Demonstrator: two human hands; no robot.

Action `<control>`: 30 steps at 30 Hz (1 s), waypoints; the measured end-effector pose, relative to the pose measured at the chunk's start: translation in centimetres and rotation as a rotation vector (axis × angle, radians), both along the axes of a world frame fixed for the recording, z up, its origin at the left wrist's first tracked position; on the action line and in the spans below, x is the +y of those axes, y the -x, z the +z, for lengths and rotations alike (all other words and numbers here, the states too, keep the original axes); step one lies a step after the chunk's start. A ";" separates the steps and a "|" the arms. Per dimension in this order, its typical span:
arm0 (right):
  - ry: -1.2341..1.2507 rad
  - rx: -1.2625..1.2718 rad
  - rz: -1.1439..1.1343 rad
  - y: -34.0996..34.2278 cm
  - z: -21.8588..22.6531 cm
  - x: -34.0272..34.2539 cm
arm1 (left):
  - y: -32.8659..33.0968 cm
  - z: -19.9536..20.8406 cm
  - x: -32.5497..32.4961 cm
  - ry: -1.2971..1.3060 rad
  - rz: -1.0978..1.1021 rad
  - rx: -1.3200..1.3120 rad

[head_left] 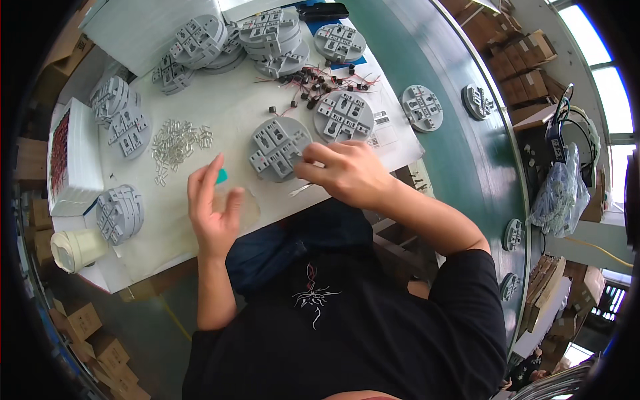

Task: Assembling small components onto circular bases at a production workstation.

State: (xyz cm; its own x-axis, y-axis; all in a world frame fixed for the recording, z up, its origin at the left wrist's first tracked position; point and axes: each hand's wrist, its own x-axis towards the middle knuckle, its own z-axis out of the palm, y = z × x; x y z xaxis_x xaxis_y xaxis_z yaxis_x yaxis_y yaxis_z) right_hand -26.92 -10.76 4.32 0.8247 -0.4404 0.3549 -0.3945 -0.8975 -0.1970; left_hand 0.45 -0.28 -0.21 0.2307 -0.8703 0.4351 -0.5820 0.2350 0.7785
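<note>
My left hand [215, 208] is raised over the near part of the table, fingers and thumb apart, with nothing in it. A small teal piece [221, 176] shows beside its fingers. My right hand [347, 175] is closed in a pinch at the right edge of a round grey plastic base [272, 141] with slotted blocks on its face. What the fingertips grip is hidden. A thin pale piece [301, 191] shows just below them; whether it is held, I cannot tell. Another round grey base [343, 117] lies flat just beyond my right hand.
Small clear tubes [175, 144] lie loose left of centre. Black parts with red wires [320, 85] are heaped behind the bases. Stacked grey bases [270, 33] stand at the back. A white foam box [79, 150] and cream cup [77, 248] sit left. The green conveyor [440, 157] carries bases.
</note>
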 end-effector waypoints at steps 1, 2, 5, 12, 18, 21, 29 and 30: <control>-0.007 0.002 0.004 0.1 0.1 0.1 | 0.8 0.6 -0.5 0.004 -0.059 -0.079; -0.075 -0.058 -0.035 0.1 0.5 -0.1 | 1.1 1.0 -0.8 0.009 -0.109 -0.162; -0.184 -0.234 -0.329 1.8 2.0 -1.4 | 1.7 1.0 -1.0 -0.073 -0.105 -0.240; -0.274 0.178 -0.969 13.7 0.6 -4.1 | 3.0 2.2 -3.0 -0.163 -0.183 -0.346; -0.078 -0.141 -0.913 12.1 1.2 -7.6 | 2.7 1.9 -2.3 -0.052 -0.126 -0.099; 0.033 -0.240 -0.765 8.3 2.4 -12.2 | 1.8 1.8 -1.9 0.031 -0.077 -0.152; -0.083 -0.168 -0.519 -1.4 1.9 -12.9 | 0.4 1.2 0.9 -0.063 0.155 -0.383; -0.222 -0.218 -0.425 -2.3 1.9 -11.2 | 0.5 1.3 1.4 -0.120 0.206 -0.445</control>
